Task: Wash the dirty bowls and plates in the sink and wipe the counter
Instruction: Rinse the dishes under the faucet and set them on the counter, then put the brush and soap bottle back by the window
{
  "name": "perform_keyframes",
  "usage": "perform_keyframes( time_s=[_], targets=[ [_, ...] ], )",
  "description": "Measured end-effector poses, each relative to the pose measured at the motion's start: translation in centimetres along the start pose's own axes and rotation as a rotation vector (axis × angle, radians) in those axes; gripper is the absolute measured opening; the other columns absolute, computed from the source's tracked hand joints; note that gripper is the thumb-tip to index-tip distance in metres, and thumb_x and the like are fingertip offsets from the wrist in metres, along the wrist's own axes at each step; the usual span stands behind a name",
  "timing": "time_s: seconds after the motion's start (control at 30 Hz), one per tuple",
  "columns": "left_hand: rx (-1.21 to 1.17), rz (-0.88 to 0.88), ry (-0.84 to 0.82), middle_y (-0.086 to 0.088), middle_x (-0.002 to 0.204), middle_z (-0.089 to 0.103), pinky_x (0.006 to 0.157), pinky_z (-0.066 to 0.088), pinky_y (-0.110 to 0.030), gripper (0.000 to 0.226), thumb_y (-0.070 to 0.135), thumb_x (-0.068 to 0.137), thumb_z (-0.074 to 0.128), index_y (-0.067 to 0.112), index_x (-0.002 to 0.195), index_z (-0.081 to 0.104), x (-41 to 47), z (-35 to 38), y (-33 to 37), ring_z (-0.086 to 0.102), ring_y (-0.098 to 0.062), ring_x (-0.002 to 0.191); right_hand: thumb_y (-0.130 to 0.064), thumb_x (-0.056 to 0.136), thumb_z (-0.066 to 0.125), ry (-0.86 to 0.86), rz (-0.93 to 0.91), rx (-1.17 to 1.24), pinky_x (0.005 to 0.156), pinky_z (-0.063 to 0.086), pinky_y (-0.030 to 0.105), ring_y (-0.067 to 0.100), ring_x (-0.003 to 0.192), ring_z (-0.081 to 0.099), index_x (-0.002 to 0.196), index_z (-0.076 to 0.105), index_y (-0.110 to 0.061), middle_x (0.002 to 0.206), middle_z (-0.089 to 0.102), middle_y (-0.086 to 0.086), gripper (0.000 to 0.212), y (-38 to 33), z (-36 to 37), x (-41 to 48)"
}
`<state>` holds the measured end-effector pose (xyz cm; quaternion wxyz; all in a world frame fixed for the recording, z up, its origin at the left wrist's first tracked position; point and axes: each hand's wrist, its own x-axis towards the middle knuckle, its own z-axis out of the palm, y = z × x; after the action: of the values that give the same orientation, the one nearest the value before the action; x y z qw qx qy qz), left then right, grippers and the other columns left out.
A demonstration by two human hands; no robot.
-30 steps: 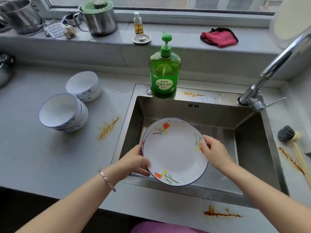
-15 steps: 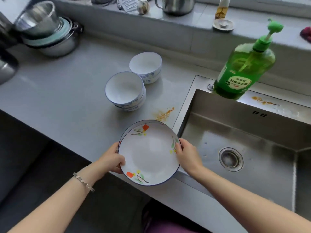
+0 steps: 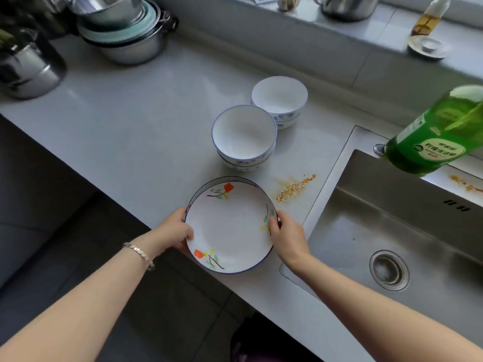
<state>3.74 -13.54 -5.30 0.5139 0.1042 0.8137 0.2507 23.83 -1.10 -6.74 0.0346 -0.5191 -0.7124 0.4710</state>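
Fingers of left hand (image 3: 174,231) and right hand (image 3: 288,237) clamped on flowered plate (image 3: 230,228) rim, over counter (image 3: 130,126) edge

Plate (image 3: 230,228) on counter (image 3: 136,121) before bowls (image 3: 244,138), sink (image 3: 397,231) right.

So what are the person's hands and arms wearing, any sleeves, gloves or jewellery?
No sleeves or gloves are in view. The left hand and the right hand show no rings. The only thing worn is a silver-coloured link bracelet of small flat segments, around the left wrist.
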Motion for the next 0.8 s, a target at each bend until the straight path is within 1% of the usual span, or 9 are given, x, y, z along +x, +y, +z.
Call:
perform_keyframes(
  time_s=[0.07,0.13,0.2,0.3,0.4,0.5,0.6,0.7,0.8],
  targets=[
    [0.021,0.016,0.014,-0.011,0.116,0.054,0.062,0.055,-0.034,0.06,-0.014,0.083,0.044,0.014,0.135,0.035,0.2,0.0,-0.1,0.055,-0.031,0.1,-0.038,0.096,0.037,-0.054,0.012,-0.064,0.066,0.052,0.037,0.026,0.075,0.062,0.097,0.051,-0.021,0.085,0.063,0.003,0.022,0.3,-0.3,-0.6],
    [0.045,0.038,0.026,-0.014,0.127,0.05,0.076,0.055,-0.041,0.06,-0.013,0.083,0.045,0.014,0.136,0.034,0.3,0.0,-0.3,0.051,-0.036,0.112,-0.038,0.095,0.04,-0.131,0.058,-0.089,0.054,0.053,0.031,0.02,0.061,0.065,0.098,0.043,-0.027,0.08,0.063,0.002,0.011,0.7,-0.2,-1.5],
    [0.064,0.072,0.031,-0.011,0.128,0.049,0.082,0.054,-0.043,0.064,-0.013,0.083,0.045,0.017,0.138,0.031,0.4,0.1,-0.5,0.05,-0.034,0.114,-0.027,0.095,0.04,-0.156,0.109,0.027,0.043,0.048,0.023,0.013,0.047,0.062,0.1,0.042,-0.028,0.074,0.062,0.003,0.006,0.8,0.1,-2.3],
    [0.041,0.114,0.031,-0.001,0.121,0.047,0.067,0.055,-0.034,0.078,-0.014,0.081,0.042,0.03,0.143,0.023,0.3,0.1,-0.5,0.046,-0.025,0.106,-0.023,0.097,0.037,-0.081,0.062,0.092,0.047,0.052,0.025,0.013,0.046,0.061,0.105,0.045,-0.028,0.071,0.061,0.002,0.012,0.3,0.6,-1.9],
    [-0.028,0.082,0.03,-0.001,0.114,0.046,0.051,0.055,-0.03,0.077,-0.013,0.082,0.042,0.034,0.141,0.025,0.3,0.1,-0.5,0.049,-0.029,0.104,-0.024,0.098,0.037,-0.009,0.007,0.034,0.053,0.053,0.027,0.015,0.051,0.061,0.12,0.049,-0.027,0.071,0.059,-0.003,0.024,-0.2,0.7,-0.8],
    [-0.008,0.086,0.041,-0.004,0.119,0.047,0.06,0.056,-0.035,0.076,-0.011,0.083,0.044,0.032,0.142,0.024,0.5,0.1,-0.5,0.051,-0.036,0.112,-0.026,0.098,0.037,0.016,-0.004,0.011,0.057,0.056,0.032,0.016,0.053,0.061,0.122,0.049,-0.025,0.072,0.06,-0.002,0.027,0.3,1.0,-0.4],
    [0.148,0.133,0.087,-0.009,0.126,0.048,0.068,0.051,-0.03,0.073,-0.006,0.085,0.046,0.025,0.144,0.019,0.1,0.7,-0.3,0.051,-0.027,0.104,-0.024,0.097,0.04,-0.022,0.021,0.089,0.054,0.056,0.032,0.014,0.049,0.057,0.129,0.046,-0.025,0.07,0.057,0.0,0.032,0.7,1.0,-0.3],
    [0.57,0.157,0.289,-0.017,0.135,0.036,0.082,0.042,-0.032,0.069,0.007,0.088,0.048,0.016,0.146,0.013,-1.4,2.4,0.7,0.041,-0.03,0.113,-0.023,0.095,0.048,-0.17,0.103,0.189,0.042,0.047,0.019,0.014,0.048,0.055,0.136,0.041,-0.023,0.07,0.055,0.002,0.042,0.8,-0.4,0.3],
    [0.726,0.417,0.403,-0.015,0.141,0.028,0.102,0.032,-0.037,0.06,0.01,0.088,0.048,0.009,0.143,0.025,-3.4,5.5,2.5,0.026,-0.031,0.126,-0.028,0.094,0.049,-0.312,0.105,-0.053,0.054,0.052,0.023,0.013,0.053,0.059,0.133,0.045,-0.017,0.079,0.063,0.005,0.041,1.9,-3.5,0.0]
  ],
)
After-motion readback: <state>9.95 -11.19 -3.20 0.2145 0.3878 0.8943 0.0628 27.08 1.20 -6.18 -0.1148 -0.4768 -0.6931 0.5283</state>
